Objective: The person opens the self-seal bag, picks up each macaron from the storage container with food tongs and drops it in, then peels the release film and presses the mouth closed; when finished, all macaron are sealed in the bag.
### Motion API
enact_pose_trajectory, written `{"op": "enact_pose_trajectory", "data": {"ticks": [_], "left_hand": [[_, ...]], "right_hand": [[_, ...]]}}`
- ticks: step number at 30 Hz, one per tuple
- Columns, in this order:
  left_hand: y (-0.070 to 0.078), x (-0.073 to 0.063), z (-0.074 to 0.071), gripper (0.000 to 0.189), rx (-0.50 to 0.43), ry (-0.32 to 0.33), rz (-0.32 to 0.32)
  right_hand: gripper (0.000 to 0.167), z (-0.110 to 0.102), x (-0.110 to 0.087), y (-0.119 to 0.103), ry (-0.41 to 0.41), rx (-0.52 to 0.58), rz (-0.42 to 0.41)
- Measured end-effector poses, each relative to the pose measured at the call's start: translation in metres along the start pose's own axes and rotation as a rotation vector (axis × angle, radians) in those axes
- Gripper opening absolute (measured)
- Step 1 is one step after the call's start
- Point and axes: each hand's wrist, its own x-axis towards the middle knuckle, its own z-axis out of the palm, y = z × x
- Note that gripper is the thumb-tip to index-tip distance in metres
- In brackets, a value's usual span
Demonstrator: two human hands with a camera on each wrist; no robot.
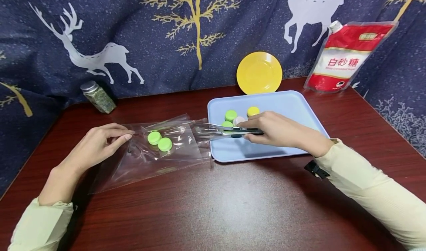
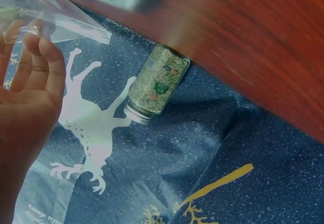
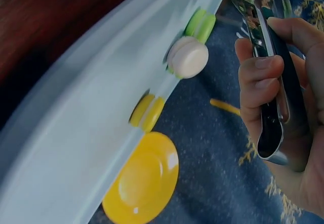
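A clear plastic bag (image 1: 173,158) lies flat on the table with two green macarons (image 1: 165,144) inside. My left hand (image 1: 100,143) pinches its left end between thumb and fingers; in the left wrist view, fingertips (image 2: 38,44) meet the film. My right hand (image 1: 276,130) grips metal tongs (image 1: 233,130) with dark handles, their tips reaching left into the bag's mouth. Beneath and behind the tongs, a blue tray (image 1: 283,102) bears a white macaron (image 3: 190,59), a yellow macaron (image 1: 253,111) and green macarons (image 1: 230,115), one partly hidden by the tongs.
Behind the tray a yellow plate (image 1: 259,72) leans against the patterned cloth (image 1: 166,58). A red-and-white sugar pouch (image 1: 346,62) stands at the back right. A jar of dried herbs (image 1: 100,98) with a metal lid is tilted at the back left.
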Motion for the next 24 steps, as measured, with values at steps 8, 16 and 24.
{"op": "enact_pose_trajectory", "data": {"ticks": [8, 16, 24], "left_hand": [[-0.001, 0.000, -0.001, 0.015, -0.012, -0.003, -0.008], [-0.002, 0.001, 0.000, 0.017, -0.018, -0.028, 0.000], [-0.001, 0.000, -0.001, 0.014, -0.004, -0.031, -0.017]], "right_hand": [[0.033, -0.017, -0.032, 0.012, 0.061, -0.023, 0.047], [0.040, -0.048, -0.065, 0.032, 0.178, -0.124, 0.191], [0.043, -0.049, -0.081, 0.051, 0.108, -0.130, 0.344]]}}
